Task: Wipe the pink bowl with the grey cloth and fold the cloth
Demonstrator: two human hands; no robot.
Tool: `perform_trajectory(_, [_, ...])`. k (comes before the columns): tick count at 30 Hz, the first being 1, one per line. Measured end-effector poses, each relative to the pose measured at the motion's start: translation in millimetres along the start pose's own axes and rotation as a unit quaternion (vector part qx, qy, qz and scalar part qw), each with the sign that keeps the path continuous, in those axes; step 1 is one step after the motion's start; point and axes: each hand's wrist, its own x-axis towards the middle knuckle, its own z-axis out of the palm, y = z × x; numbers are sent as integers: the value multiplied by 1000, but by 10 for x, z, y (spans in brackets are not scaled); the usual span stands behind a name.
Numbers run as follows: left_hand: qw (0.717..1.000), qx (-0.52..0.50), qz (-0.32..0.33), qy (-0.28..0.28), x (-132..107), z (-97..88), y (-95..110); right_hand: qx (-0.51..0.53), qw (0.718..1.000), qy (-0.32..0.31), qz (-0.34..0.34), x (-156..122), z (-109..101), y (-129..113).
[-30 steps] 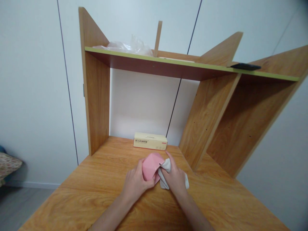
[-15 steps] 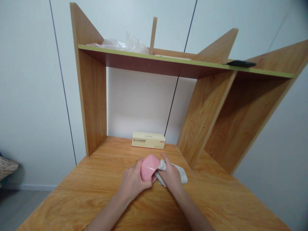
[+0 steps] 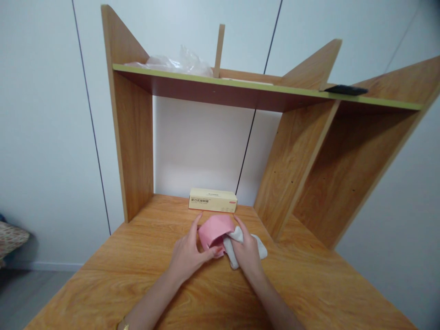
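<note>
The left hand (image 3: 186, 256), fingers part-open, grips the pink container (image 3: 217, 224) from the left; the right hand (image 3: 246, 252), fingers mostly curled, holds a white cloth (image 3: 260, 247).

We hold a glossy pink faceted vessel (image 3: 215, 227), tilted so that its opening faces down and towards us. Against its right-hand rim we have a soft whitish cloth (image 3: 229, 253), bunched and creased, one end spreading rightward; how far it reaches inside, we can't quite tell.

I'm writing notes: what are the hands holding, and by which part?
The left hand holds the pink object by its left side, thumb at the near edge; the right hand grips the pale cloth by its middle.
</note>
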Motion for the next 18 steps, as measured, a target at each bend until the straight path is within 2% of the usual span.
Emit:
perform_trajectory(3, [997, -70, 17, 3, 2, 73, -59, 109, 993, 31, 35, 20, 29, -33])
perform_trajectory(7, [986, -149, 81, 4, -18, 172, -73, 170, 984, -8, 51, 20, 109, -38])
perform_trajectory(9, [986, -151, 72, 9, -25, 188, -65, 169, 984, -20, 50, 18, 127, -40])
perform_trajectory(11, [991, -124, 38, 18, -26, 187, -55, 134, 989, -1, 56, 15, 99, -57])
perform_trajectory(14, [997, -72, 10, 21, -26, 178, -40, 4, 997, 43, 57, 3, -6, -102])
perform_trajectory(16, [999, -44, 7, 16, -27, 176, -30, -74, 995, 50, 40, -5, -59, -112])
perform_trajectory(18, [1000, -26, 6, 14, -28, 175, -27, -103, 993, 42, 28, -2, -57, -81])
